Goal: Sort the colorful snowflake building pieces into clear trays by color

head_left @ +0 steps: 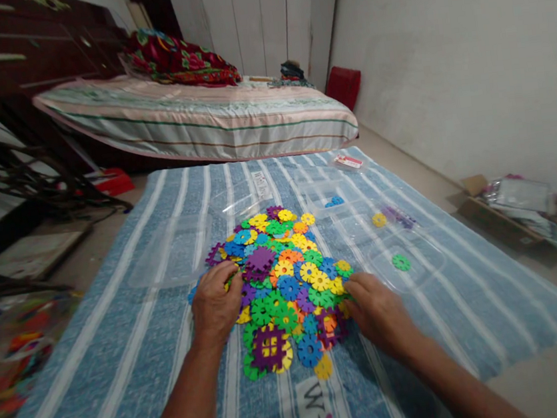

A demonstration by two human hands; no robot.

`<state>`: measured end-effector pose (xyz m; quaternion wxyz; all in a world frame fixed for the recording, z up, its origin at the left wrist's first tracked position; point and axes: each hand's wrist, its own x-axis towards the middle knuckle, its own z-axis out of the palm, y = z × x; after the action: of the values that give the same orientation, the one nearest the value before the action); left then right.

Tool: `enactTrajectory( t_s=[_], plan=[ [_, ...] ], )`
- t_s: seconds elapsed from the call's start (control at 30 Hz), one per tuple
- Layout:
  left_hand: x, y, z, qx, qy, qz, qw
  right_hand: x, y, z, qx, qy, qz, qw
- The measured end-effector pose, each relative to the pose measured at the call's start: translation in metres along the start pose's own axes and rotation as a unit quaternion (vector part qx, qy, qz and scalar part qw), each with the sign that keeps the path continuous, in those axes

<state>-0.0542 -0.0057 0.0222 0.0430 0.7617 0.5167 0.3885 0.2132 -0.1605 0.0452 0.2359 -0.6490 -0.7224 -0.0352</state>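
Note:
A heap of flat plastic snowflake-shaped building discs [288, 288] in yellow, green, blue, orange and purple lies on the striped cloth. Some purple square pieces [269, 347] with notched edges sit among them. At the heap's left edge is my left hand [216, 302], its fingers curled with a yellow-green disc [229, 282] showing between thumb and fingers. My right hand [376, 306] reaches the heap's right edge, fingers bent together against the yellow and green discs there. What lies under its fingertips is hidden.
Clear plastic trays [177, 251] stand left and right of the heap. One on the right holds a green disc [401, 262]; a farther container has blue discs [336, 200]. A bed [228, 124] is beyond, and an open cardboard box [501, 217] sits on the floor at right.

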Motion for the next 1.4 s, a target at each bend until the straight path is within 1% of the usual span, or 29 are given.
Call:
enactTrajectory(
  t_s=[0.1, 0.2, 0.4, 0.57, 0.67, 0.8, 0.93, 1.1, 1.23, 1.4],
  plan=[
    [0.0, 0.0, 0.0, -0.002, 0.0, 0.0, 1.0, -0.002, 0.003, 0.014, -0.031, 0.018, 0.029, 0.999],
    [0.001, 0.001, 0.0, 0.002, -0.002, 0.004, 1.0, 0.0, 0.007, 0.022, -0.057, 0.023, 0.04, 0.997],
    [0.001, -0.002, 0.0, 0.005, 0.003, 0.008, 1.0, 0.0, 0.011, 0.029, -0.067, 0.041, 0.017, 0.997],
    [0.001, -0.002, 0.0, 0.0, 0.001, 0.009, 1.0, -0.004, 0.012, 0.029, -0.061, 0.051, 0.009, 0.997],
    [0.001, -0.001, -0.001, 0.001, -0.002, 0.008, 1.0, -0.005, 0.011, 0.026, -0.027, 0.061, 0.01, 0.998],
    [0.001, 0.0, -0.001, 0.002, -0.004, 0.007, 1.0, -0.004, 0.009, 0.019, 0.044, 0.071, 0.034, 0.996],
    [0.0, -0.001, 0.0, 0.002, -0.002, 0.001, 1.0, -0.004, 0.007, 0.013, 0.133, 0.091, 0.081, 0.984],
    [-0.001, 0.0, 0.0, 0.004, 0.0, 0.006, 1.0, -0.003, 0.004, 0.007, 0.208, 0.084, 0.129, 0.966],
    [0.0, 0.0, 0.0, 0.004, -0.002, 0.003, 1.0, -0.002, 0.003, 0.003, 0.239, 0.067, 0.15, 0.957],
    [-0.001, 0.0, -0.001, 0.002, -0.002, -0.003, 1.0, 0.001, 0.001, -0.001, 0.247, 0.069, 0.159, 0.953]
  ],
)
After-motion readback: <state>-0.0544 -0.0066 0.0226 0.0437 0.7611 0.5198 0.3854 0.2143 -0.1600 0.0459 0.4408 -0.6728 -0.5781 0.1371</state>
